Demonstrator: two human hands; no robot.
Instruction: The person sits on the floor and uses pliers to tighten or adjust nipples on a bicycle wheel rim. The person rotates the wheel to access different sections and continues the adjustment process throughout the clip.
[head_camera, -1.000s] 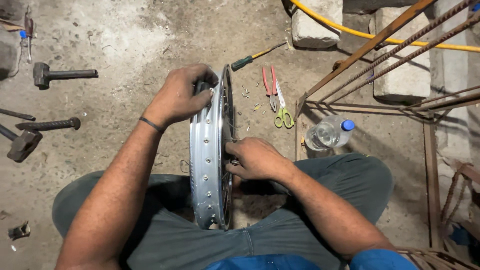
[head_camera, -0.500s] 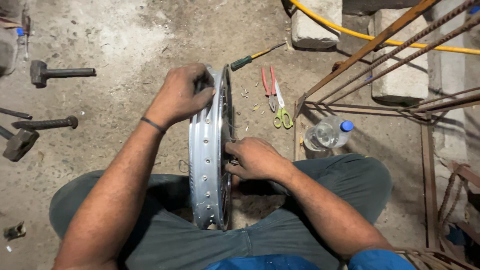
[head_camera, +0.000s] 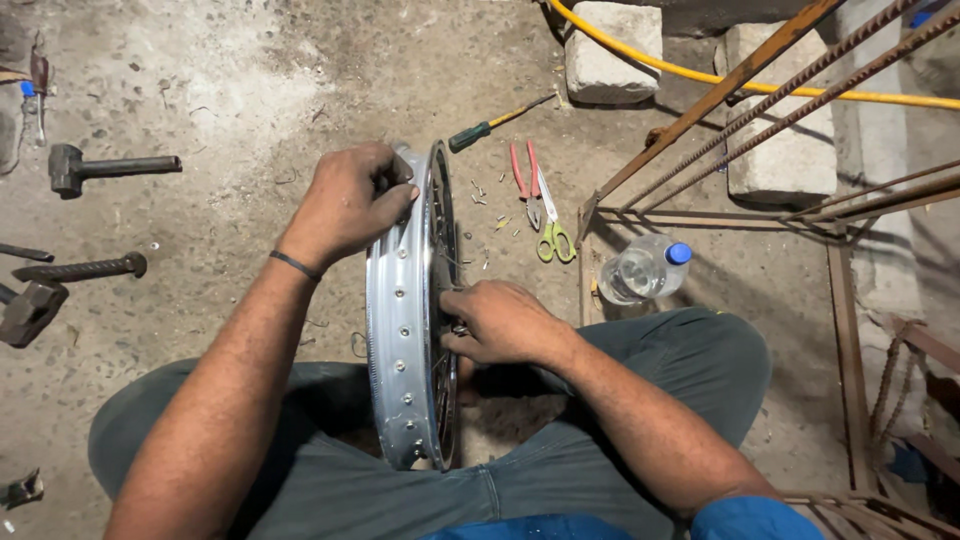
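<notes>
Head view: left hand (head_camera: 345, 205) grips wheel rim (head_camera: 398, 330); right hand (head_camera: 500, 322) fingers' grasp is hidden.

Silver wheel rim held upright on edge

The shiny metal wheel rim (head_camera: 405, 330) stands upright between the person's knees on the concrete floor, edge toward the camera, its band dotted with spoke holes, slightly scuffed and dusty.

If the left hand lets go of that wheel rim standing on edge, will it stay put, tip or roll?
Probably tip: the wheel rim stands upright on its narrow edge, steadied on top by the left hand and at its side by the right hand. Being round, it may also roll. It looks like stiff, shiny metal, so likely rigid and somewhat slippery.
</notes>
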